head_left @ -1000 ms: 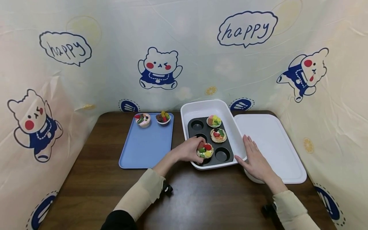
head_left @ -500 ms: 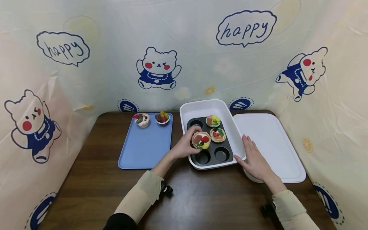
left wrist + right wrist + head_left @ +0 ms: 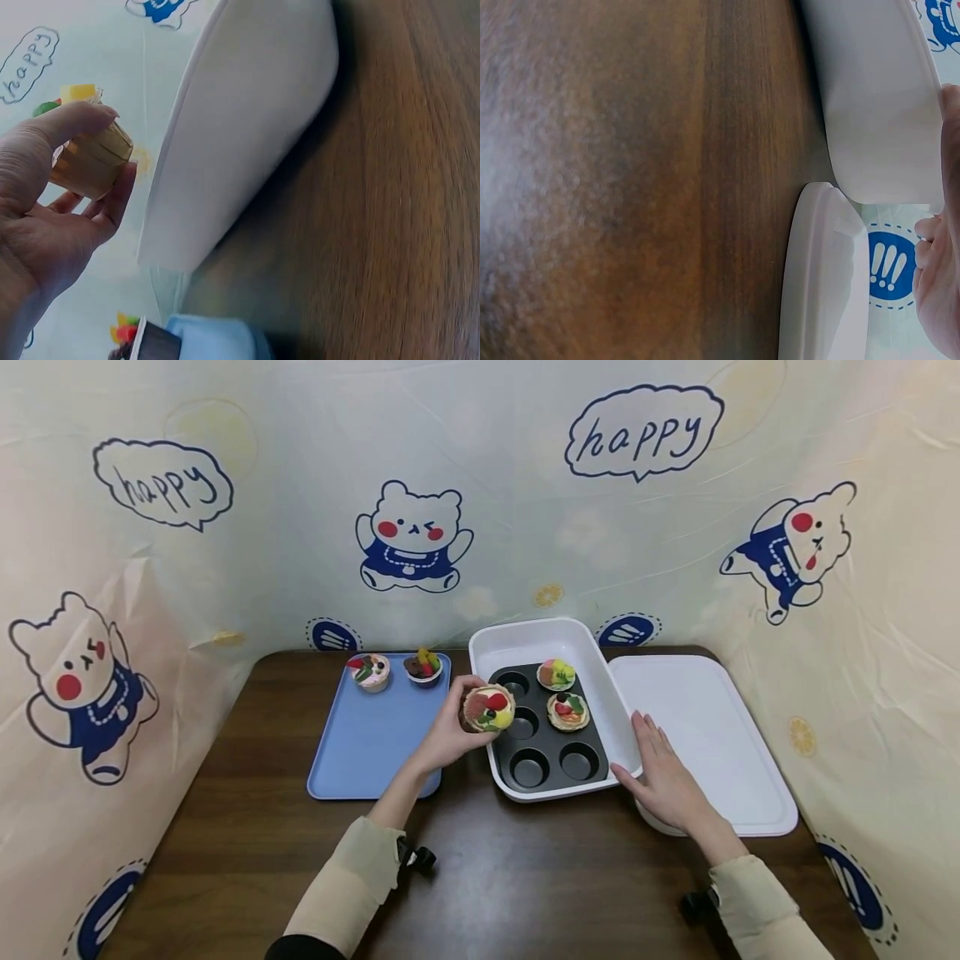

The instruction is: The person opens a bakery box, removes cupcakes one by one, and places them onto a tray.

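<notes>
The fruit-topped cupcake (image 3: 489, 708) is now clear of the muffin pan (image 3: 555, 745); a moment ago it sat in the near-left well (image 3: 529, 768), which is now bare. You carry it raised by the left rim of the white bin (image 3: 540, 643), toward the blue tray (image 3: 375, 743). Your left hand (image 3: 448, 727) grips it around its gold wrapper (image 3: 94, 161), thumb on one side and fingers on the other. The removal step appears complete; set-down is not yet done. Keep the topping level, as a tilt could unseat the cupcake.

Two cupcakes remain in the pan: one far (image 3: 557, 674), one middle (image 3: 567, 712). Two more stand at the far end of the blue tray, leaving its near part available. Your right hand (image 3: 667, 781) keeps its place, fingers straight, thumb at the bin's right rim, just beside the white tray (image 3: 727, 752).
</notes>
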Demonstrator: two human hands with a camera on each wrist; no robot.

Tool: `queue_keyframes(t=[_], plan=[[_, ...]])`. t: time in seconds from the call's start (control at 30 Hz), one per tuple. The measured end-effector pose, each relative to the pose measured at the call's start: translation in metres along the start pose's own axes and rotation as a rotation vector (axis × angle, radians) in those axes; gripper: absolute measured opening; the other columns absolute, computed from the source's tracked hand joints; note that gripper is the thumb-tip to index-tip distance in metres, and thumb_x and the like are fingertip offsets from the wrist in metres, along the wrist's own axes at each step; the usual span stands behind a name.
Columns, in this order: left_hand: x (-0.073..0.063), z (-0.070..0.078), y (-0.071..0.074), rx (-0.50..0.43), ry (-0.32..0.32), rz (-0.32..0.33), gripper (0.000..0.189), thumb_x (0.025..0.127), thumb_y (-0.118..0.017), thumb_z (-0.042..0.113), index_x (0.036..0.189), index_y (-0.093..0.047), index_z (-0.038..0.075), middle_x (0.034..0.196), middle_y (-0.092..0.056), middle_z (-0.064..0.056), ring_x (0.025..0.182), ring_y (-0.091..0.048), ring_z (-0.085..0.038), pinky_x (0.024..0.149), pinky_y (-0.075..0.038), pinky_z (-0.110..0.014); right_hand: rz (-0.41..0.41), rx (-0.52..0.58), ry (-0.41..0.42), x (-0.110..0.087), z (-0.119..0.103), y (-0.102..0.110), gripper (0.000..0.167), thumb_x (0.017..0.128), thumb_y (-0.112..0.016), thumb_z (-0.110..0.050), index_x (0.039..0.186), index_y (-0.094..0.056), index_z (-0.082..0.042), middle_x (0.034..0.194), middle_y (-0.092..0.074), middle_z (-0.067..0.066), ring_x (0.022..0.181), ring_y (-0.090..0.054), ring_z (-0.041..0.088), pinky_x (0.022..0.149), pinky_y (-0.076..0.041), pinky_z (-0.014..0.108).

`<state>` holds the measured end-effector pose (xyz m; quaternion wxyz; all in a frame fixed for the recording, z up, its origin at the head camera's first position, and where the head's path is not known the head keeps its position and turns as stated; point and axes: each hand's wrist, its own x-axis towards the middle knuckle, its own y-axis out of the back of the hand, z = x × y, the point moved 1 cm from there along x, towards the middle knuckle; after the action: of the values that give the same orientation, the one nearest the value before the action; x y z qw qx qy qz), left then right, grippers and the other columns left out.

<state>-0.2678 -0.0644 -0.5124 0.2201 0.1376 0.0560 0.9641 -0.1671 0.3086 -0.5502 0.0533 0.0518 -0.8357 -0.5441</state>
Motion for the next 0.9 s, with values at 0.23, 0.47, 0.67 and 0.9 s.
queue_keyframes(t=[0.23, 0.47, 0.67, 0.9], plan=[[-0.01, -0.005, 0.023, 0.026, 0.071, 0.089, 0.079, 0.087, -0.084, -0.009, 0.15, -0.04, 0.004, 0.146, -0.056, -0.021, 0.13, -0.058, -0.02, 0.103, -0.053, -0.022, 0.0, -0.008, -0.003, -0.001, -0.002, 0.002, 0.103, 0.106, -0.064, -0.054, 0.176, -0.01, -0.002, 0.183, -0.018, 0.026, 0.169, -0.017, 0.049, 0.134, -0.025, 0.068], [-0.02, -0.017, 0.043, 0.064, 0.147, 0.18, 0.081, 0.09, -0.084, -0.004, 0.155, -0.037, 0.004, 0.153, -0.05, -0.021, 0.137, -0.052, -0.03, 0.108, -0.05, -0.037, -0.004, -0.003, -0.004, 0.0, -0.001, 0.001, 0.103, 0.106, -0.063, -0.055, 0.176, -0.009, -0.003, 0.183, -0.017, 0.027, 0.17, -0.016, 0.048, 0.135, -0.024, 0.067], [-0.022, -0.033, 0.056, 0.061, 0.174, 0.244, 0.08, 0.089, -0.083, -0.008, 0.154, -0.039, 0.001, 0.154, -0.05, -0.021, 0.138, -0.048, -0.028, 0.117, -0.046, -0.049, -0.018, 0.003, -0.009, 0.0, 0.001, 0.0, 0.104, 0.106, -0.062, -0.056, 0.176, -0.006, -0.004, 0.183, -0.014, 0.026, 0.171, -0.014, 0.047, 0.136, -0.021, 0.065], [-0.022, -0.048, 0.064, 0.081, 0.207, 0.303, 0.08, 0.087, -0.084, -0.009, 0.154, -0.04, -0.001, 0.154, -0.05, -0.022, 0.141, -0.049, -0.03, 0.121, -0.043, -0.045, -0.018, 0.005, -0.01, 0.0, 0.001, -0.001, 0.104, 0.107, -0.061, -0.058, 0.177, -0.006, -0.004, 0.183, -0.015, 0.026, 0.17, -0.015, 0.048, 0.136, -0.022, 0.066]])
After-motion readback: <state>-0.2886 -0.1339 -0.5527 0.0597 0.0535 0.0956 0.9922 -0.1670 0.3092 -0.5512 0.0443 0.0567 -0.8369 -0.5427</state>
